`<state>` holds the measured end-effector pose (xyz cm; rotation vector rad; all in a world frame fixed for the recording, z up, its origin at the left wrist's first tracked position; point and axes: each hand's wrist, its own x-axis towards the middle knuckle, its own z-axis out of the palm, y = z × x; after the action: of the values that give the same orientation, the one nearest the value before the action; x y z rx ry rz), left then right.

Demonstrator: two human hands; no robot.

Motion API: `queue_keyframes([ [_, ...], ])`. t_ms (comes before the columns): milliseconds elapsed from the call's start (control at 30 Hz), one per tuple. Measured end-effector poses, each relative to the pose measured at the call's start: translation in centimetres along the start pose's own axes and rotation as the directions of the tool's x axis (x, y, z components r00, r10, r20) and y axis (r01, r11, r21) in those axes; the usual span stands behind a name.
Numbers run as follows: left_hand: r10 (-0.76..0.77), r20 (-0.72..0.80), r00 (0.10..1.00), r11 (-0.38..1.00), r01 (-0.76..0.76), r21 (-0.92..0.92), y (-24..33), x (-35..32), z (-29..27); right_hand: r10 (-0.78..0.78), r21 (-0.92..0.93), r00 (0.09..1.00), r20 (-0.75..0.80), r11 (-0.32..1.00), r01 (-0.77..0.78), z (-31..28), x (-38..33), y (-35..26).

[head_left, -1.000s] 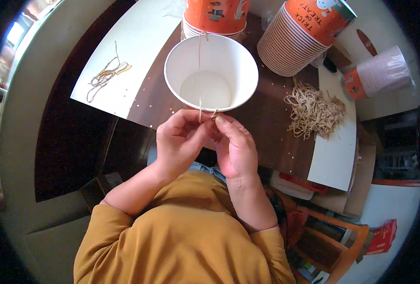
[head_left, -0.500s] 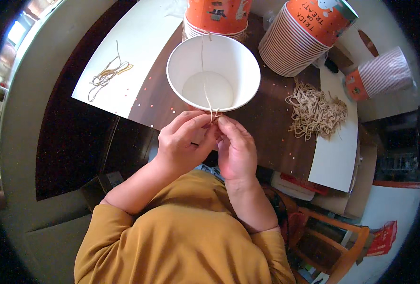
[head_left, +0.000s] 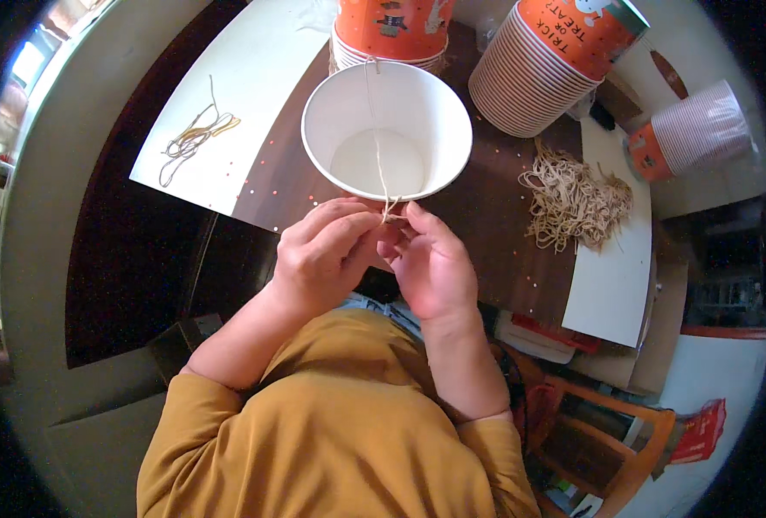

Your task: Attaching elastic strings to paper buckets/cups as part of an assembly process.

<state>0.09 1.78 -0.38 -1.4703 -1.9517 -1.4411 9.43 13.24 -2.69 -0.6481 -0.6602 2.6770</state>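
Note:
A round paper bucket (head_left: 439, 121), white inside, stands on the table in front of me with its mouth tipped toward me. Across that mouth runs a thin beige cord (head_left: 378, 160), from a knot at the far rim to a small loop or knot just outside the near rim. My left hand (head_left: 324, 252) pinches the cord there between thumb and fingertips. On the other side of the knot, my right hand (head_left: 439, 268) holds the cord between thumb and forefinger, its other fingers loosely curled. The exact path of the cord end is hidden by the fingers.
Behind the bucket stand nested orange-and-white buckets (head_left: 389, 34), with a taller stack (head_left: 534, 78) to its right. A wrapped stack (head_left: 702, 129) lies farther right. Beige cords (head_left: 577, 203) are heaped at right; a few loose strands (head_left: 195, 142) lie left. A wooden chair (head_left: 629, 440) is at lower right.
My hands have drawn slightly apart, the right moving right and opening its fingers somewhat. The knot by the near rim shows more clearly now.

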Motion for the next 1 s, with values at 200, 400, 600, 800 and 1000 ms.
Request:
queue_keyframes([
  [200, 0.009, 0.021, 1.000, 0.999, -0.010, 0.045, -0.2, 0.9, -1.0, 0.000, -0.399, 0.999, 0.037, 0.917, 0.014, -0.8, -0.1, -2.1],
  [400, -0.193, 0.178, 0.965, 0.974, 0.211, -0.084, 1.2, 1.3, -1.6, -0.145, -0.644, 0.985, 0.096, 0.745, 0.173, 0.2, -0.1, -3.4],
  [600, -0.399, 0.172, 0.901, 0.862, 0.432, -0.266, 0.5, 1.4, -1.6, -0.302, -0.896, 0.951, 0.062, 0.402, 0.186, 1.5, -0.9, -3.4],
  [800, -0.309, 0.162, 0.937, 0.893, 0.344, -0.290, 0.2, 2.6, -2.2, -0.515, -0.639, 0.378, 0.769, -0.608, 0.472, 2.2, -1.8, -2.9],
  [1000, -0.046, 0.059, 0.997, 0.979, 0.056, -0.194, 0.9, 4.0, -2.3, -0.523, -0.585, 0.323, 0.788, -0.476, 0.657, 3.0, 0.1, -1.6],
])
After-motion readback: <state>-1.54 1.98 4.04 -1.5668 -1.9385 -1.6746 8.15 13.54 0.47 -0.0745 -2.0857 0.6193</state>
